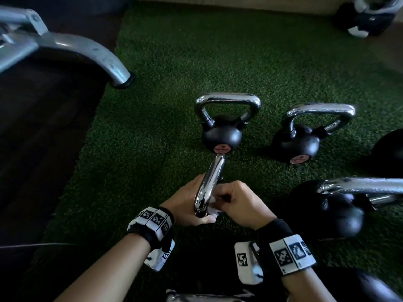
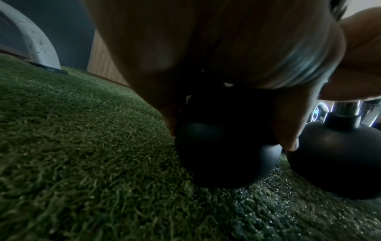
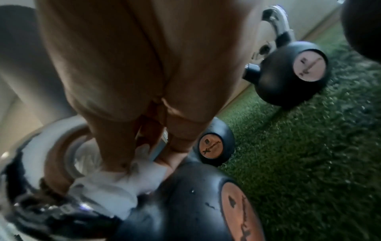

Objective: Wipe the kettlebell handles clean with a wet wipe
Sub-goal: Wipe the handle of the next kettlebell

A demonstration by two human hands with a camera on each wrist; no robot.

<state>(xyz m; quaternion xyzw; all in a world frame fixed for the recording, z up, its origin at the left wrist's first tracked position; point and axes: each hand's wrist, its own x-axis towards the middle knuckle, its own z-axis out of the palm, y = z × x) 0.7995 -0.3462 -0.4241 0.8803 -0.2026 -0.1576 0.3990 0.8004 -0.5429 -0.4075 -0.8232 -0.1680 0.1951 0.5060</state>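
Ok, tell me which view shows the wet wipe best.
The right wrist view: the wet wipe fills the lower middle, bunched against the chrome handle. The head view shows only a white corner under the right hand; the left wrist view shows none.

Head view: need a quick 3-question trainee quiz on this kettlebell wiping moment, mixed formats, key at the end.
1. True or false: the right hand presses a white wet wipe against the chrome handle of the nearest kettlebell.
2. Multiple choice: the left hand is A) flat on the green turf, B) on the same kettlebell, steadying it, C) lifting the grey machine leg.
3. Fill in: the upright kettlebell just beyond the hands stands on ____.

Key: 1 true; 2 B; 3 the green turf.
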